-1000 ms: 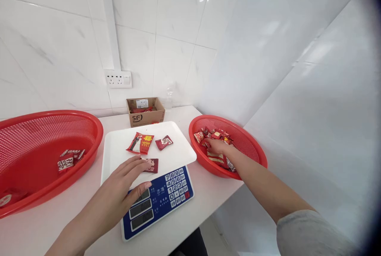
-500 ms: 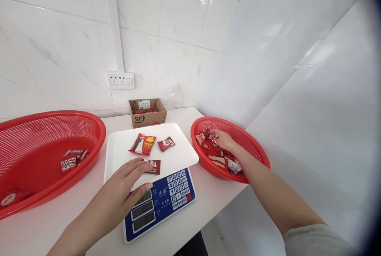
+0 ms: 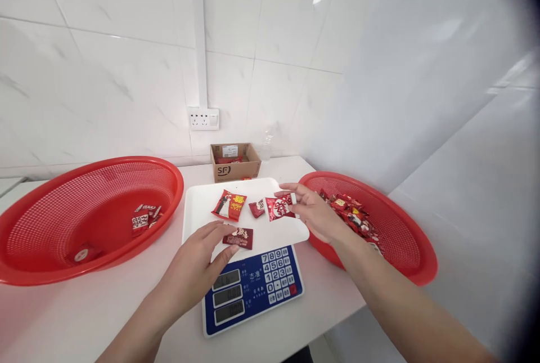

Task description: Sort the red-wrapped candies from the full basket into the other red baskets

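Note:
My right hand (image 3: 314, 211) pinches a red and white candy packet (image 3: 278, 208) by its right end, above the right part of the white scale tray (image 3: 270, 241). My left hand (image 3: 206, 253) is at the tray's front left, thumb and forefinger closed about the left part of a dark red candy packet (image 3: 243, 238). Behind it on the tray lies a larger red and yellow packet (image 3: 229, 205) with a printed figure. A small dark red packet (image 3: 255, 209) rests beside it, partly hidden by the packet in my right hand.
The scale's blue keypad panel (image 3: 257, 276) faces me. On the right stands a red basket (image 3: 415, 239) with many wrapped sweets; on the left, a larger red basket (image 3: 97, 174) contains several packets. A cardboard box (image 3: 236, 170) and a clear plastic bottle (image 3: 266, 144) stand near the wall.
My right hand has come out of the right basket and moved left over the tray, now with a red and white candy packet. My left thumb has closed in on the dark red packet.

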Available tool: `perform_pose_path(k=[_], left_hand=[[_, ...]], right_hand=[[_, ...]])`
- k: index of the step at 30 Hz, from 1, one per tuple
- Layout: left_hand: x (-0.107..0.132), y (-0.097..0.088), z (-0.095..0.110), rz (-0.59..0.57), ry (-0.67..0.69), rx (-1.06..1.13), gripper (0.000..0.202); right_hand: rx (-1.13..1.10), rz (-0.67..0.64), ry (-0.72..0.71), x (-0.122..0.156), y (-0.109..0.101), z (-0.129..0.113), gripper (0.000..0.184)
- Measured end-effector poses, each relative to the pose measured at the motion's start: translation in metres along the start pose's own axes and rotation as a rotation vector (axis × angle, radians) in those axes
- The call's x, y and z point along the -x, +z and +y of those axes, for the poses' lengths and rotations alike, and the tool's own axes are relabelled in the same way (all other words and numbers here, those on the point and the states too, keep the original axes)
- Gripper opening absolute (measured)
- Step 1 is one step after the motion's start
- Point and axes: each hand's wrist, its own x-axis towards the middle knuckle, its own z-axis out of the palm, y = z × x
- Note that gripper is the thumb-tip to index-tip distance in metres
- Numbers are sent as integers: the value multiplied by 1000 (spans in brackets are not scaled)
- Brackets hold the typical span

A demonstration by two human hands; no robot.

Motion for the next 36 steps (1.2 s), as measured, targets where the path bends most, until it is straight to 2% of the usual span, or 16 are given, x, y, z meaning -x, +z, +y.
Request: perform_pose_path(k=[3,7,9,12,18,23,26,28,30,32,33,35,36], left_hand=[[1,-2,-1,33,-11,3,28],[2,-5,-4,88,-23,0,28],[2,-7,-5,112,-27,-7,27],[1,-9,-6,121,-39,-5,28],[1,-10,-6,96,-50,-16,28],[1,-8,-5,91,-27,-20,30],[1,-7,-6,83,-39,-29,31],[0,-7,-7,76,-63,-49,33],[-1,-7,-8,62,-82,-70,34],[-2,-6,-9,49,-85,-80,35],[-2,-6,-10,47,-81,-83,36],[-3,-4,-11,52,-67,-89,35],[-3,-4,-11,56,-60,-93,35]], right_hand=[[125,-89,-78,-9,21,13,48],[637,-91,-240,-12,36,25,47],[843,-158,-219,-10,40,29,46],[1005,-259,-169,-7,41,32,45],[1106,-200,-168,-5,36,29,39],[1065,-247,-301,-2,45,30,39],[1026,-195,-347,1,46,28,35],[971,-103,-350,3,36,22,34],[905,49,-312,3,12,14,34],[834,198,-228,2,-25,7,36],[786,219,-136,1,-47,5,37],[715,164,123,0,-92,5,37],[729,199,171,0,-113,8,34]])
